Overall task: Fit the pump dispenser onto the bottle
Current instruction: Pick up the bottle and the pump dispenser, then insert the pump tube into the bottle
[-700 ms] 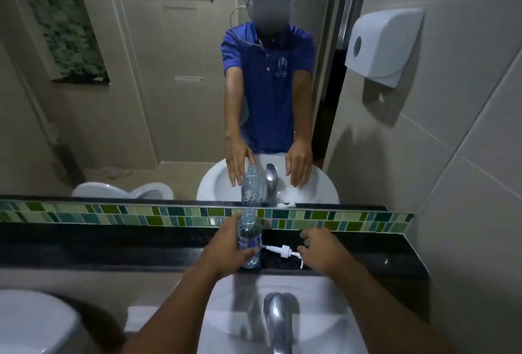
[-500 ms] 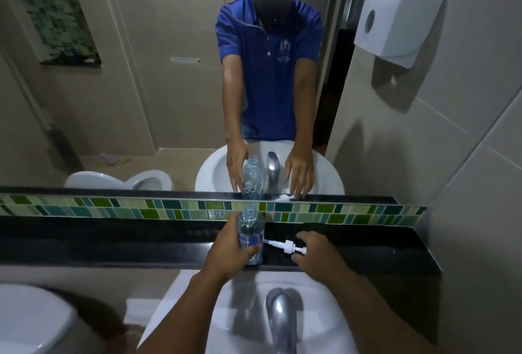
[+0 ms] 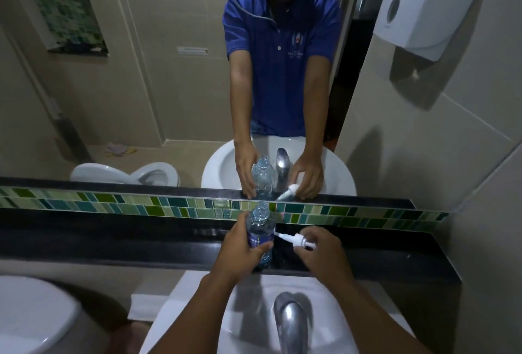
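1. Since the earlier frame your right hand (image 3: 322,252) has closed on the pump dispenser (image 3: 296,240) and raised it off the ledge (image 3: 141,243); before, it lay there with your fingers only reaching for it.
2. Your left hand (image 3: 240,252) wraps the bottle (image 3: 260,232) at its blue label, fingers curled snugly round the body. The bottle stands upright on the dark ledge, neck open.
3. Just right of the bottle, the dispenser lies roughly level, pinched by your right fingers at its white head, its thin tube pointing left, the tip close beside the bottle's label, below the neck.
4. Behind the ledge runs a green tile strip (image 3: 113,205) under a mirror (image 3: 141,71); a white basin (image 3: 254,311) and chrome tap (image 3: 291,322) lie below your arms.
5. Open ledge stretches left of the bottle and right of your hand; a wall dispenser (image 3: 429,8) hangs high on the right.
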### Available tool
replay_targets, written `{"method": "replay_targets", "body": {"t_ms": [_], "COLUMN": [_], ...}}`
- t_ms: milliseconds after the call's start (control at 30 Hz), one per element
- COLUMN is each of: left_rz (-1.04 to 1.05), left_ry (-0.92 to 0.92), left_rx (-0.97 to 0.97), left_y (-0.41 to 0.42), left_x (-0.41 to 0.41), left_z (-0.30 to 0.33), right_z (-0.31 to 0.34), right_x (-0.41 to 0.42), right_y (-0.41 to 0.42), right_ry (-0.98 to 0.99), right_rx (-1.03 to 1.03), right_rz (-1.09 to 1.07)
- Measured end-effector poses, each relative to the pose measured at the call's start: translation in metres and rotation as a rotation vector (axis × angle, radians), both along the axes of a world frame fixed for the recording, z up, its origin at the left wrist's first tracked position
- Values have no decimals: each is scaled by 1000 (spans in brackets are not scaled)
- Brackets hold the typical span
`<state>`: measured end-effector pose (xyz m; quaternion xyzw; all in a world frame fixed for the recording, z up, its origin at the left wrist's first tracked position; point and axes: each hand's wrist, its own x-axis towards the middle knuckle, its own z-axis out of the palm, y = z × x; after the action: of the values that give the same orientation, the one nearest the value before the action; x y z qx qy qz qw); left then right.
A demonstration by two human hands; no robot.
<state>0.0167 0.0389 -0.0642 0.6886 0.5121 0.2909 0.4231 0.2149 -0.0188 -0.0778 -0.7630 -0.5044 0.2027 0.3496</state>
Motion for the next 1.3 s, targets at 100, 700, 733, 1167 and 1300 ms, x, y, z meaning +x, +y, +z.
{"method": "replay_targets", "body": {"t_ms": [100,700,733,1167,1300], "left_rz": [7,-13,-19,-38,-48], "left_ry": [21,351,347,335,329], "left_rx": [3,52,52,40,42], "left_y": [-9,-85,-89,-111,-113], "left_x": [-4,-52,-54,-67,-65], "left_z": [3,42,43,45,47], "right_z": [28,158,160,166,164], "right_x": [4,-10,-13,-27,-29], "right_y": [-10,-93,-96,-119,-121], "right_ry": [126,696,700,636,639], "right_rx": [125,628,634,634,622], "right_rz": [-85,-156,-149,-139,-105]}}
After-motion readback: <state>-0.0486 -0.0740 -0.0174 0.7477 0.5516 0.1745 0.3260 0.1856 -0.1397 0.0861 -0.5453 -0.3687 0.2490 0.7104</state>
